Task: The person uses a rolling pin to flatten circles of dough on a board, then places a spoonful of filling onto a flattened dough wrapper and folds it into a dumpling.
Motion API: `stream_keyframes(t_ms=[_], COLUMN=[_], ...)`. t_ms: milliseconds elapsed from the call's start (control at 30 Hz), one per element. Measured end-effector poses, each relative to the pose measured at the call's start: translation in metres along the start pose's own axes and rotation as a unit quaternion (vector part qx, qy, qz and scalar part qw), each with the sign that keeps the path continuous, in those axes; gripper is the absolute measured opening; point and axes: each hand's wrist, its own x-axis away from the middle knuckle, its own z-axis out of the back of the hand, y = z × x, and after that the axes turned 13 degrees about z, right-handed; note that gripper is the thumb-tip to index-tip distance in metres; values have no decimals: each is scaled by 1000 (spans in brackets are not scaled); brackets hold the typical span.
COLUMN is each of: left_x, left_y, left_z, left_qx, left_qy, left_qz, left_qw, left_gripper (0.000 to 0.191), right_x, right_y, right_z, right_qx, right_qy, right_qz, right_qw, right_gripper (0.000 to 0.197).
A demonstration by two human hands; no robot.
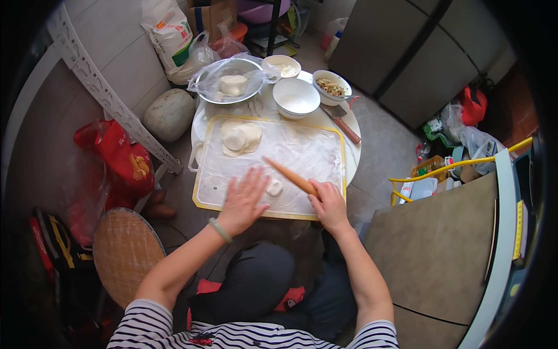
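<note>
My left hand (245,201) is spread flat, palm down, over the floured board (301,144) with the yellow rim; whether it touches the surface I cannot tell. Just right of its fingers lies a small flattened round of dough (274,187). My right hand (328,204) grips one end of a tapered wooden rolling pin (293,176), whose free tip points up and to the left above the board. Several rolled dough wrappers (241,138) overlap in a pile at the board's upper left.
Behind the board on the round table (355,155) stand a metal basin (205,94) with dough under plastic, a white bowl (296,98), a bowl of flour (271,61) and a bowl of filling (330,87). A wooden-handled cleaver (347,130) lies at the right.
</note>
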Motion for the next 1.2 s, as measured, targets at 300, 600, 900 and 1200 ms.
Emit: stream_keyframes(t_ms=[300, 600, 900, 1200], left_x=[-21, -1, 2, 6], left_y=[-26, -22, -17, -14], left_z=[-7, 4, 15, 17], left_qx=[-5, -17, -39, -56], left_qy=[-60, -109, -154, -122], left_qz=[77, 69, 31, 47], left_qw=[995, 992, 987, 990], left_gripper=[71, 78, 82, 78], right_x=[-50, -27, -13, -13], right_y=[1, -7, 12, 19], right_z=[-45, -35, -35, -33], right_qx=[159, 145, 92, 122], right_qy=[-51, -150, -163, -180], right_qz=[153, 135, 113, 118], right_qw=[974, 969, 976, 969], right_gripper=[39, 45, 45, 42])
